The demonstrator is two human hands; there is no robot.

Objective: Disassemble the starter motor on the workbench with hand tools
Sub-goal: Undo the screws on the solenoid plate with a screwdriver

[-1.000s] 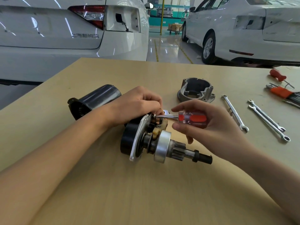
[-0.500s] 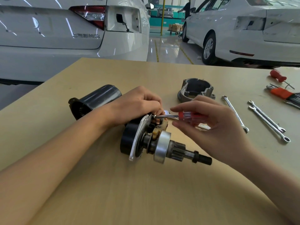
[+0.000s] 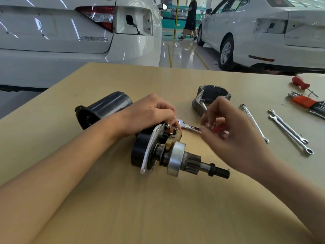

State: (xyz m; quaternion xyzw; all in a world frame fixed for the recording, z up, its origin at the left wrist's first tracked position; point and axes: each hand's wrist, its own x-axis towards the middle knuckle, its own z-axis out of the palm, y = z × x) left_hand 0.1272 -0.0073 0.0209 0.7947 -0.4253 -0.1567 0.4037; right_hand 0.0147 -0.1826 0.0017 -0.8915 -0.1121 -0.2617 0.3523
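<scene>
The starter motor's inner assembly (image 3: 174, 155) lies on its side on the wooden workbench (image 3: 158, 208), with its black body, silver plate, clutch gear and shaft pointing right. My left hand (image 3: 149, 111) curls over its top end, and the fingertips pinch at the copper-coloured part by the lever. My right hand (image 3: 233, 134) is blurred, a little to the right of the motor and clear of it. It holds a small red-handled screwdriver (image 3: 218, 129), mostly hidden by the fingers.
A black cylindrical motor casing (image 3: 105, 108) lies behind my left wrist. A grey nose housing (image 3: 211, 95) sits behind my right hand and a silver wrench (image 3: 189, 126) between the hands. To the right lie spanners (image 3: 290, 132), a hex key set (image 3: 306, 103) and a red screwdriver (image 3: 299, 82). White cars stand beyond the bench.
My right hand has pulled the small screwdriver away from the top of the motor, moving to the right. My left hand stays on the assembly, which has not moved.
</scene>
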